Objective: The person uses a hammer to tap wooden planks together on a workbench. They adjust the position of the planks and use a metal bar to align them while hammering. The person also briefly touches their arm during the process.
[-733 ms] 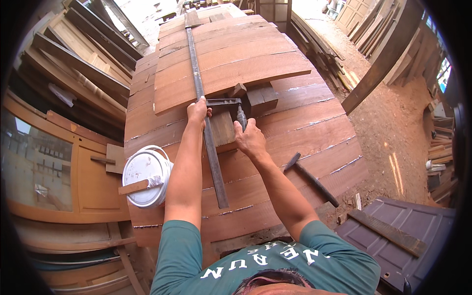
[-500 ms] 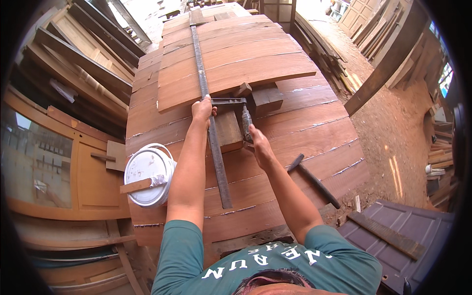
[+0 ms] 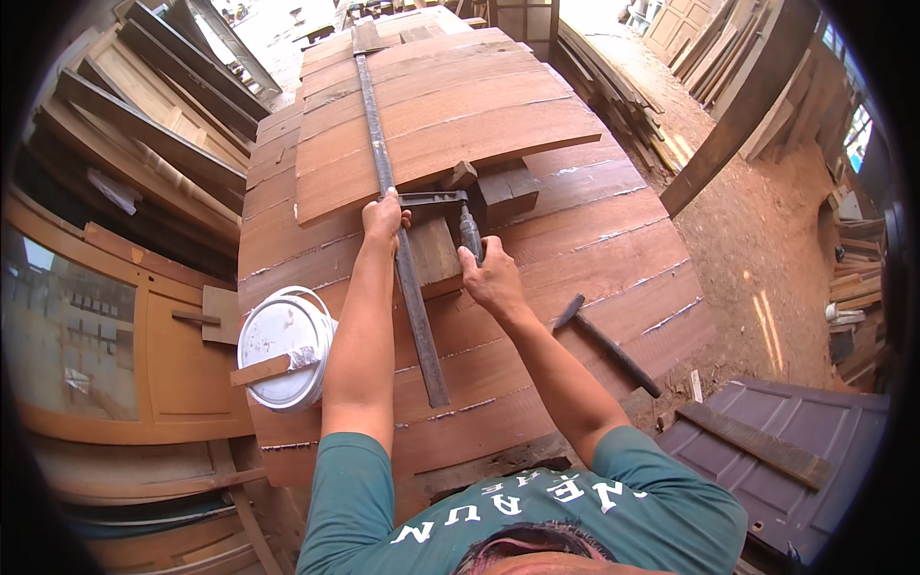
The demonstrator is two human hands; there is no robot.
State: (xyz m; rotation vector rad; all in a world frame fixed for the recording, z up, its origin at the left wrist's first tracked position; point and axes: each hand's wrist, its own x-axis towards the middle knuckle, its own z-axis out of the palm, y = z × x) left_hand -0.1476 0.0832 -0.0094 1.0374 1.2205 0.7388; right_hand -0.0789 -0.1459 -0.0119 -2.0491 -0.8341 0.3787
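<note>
Brown plank [image 3: 754,445] across a purple panelled door [image 3: 822,419], glazed wooden door [image 3: 147,350] at left, stacked timber [image 3: 613,91] upper right.

A long dark bar clamp [image 3: 418,321] lies across the upper plank panel [image 3: 479,105], nearer its left edge, handle [image 3: 469,231] beyond the near edge.

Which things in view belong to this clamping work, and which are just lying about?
In use:
- clamp, gripped by left hand and right hand
- panel under its bar

Lying about, it seems:
- hammer
- bucket, stick on lid
- purple door
</note>
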